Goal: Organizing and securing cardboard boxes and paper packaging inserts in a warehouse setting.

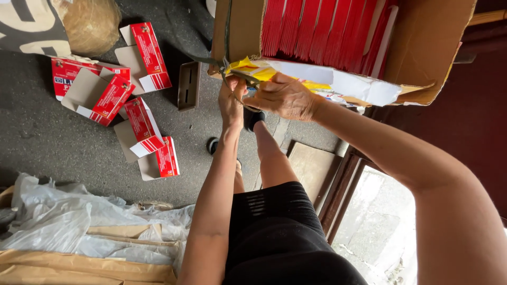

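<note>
So, a flat yellow-and-white printed card sheet (pixel 296 76) is gripped by both hands, left (pixel 231 100) and right (pixel 285 97), fingers closed, beside the brown cardboard box of red flat cartons (pixel 422 47).

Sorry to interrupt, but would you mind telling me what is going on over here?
A person is seated facing a large cardboard box packed with flat red cartons. Both hands meet at the box's front flap: the left hand and the right hand grip a strap and a yellow and white sheet there. Several folded red and white cartons lie scattered on the dark floor, with crumpled clear plastic nearer the person.
</note>
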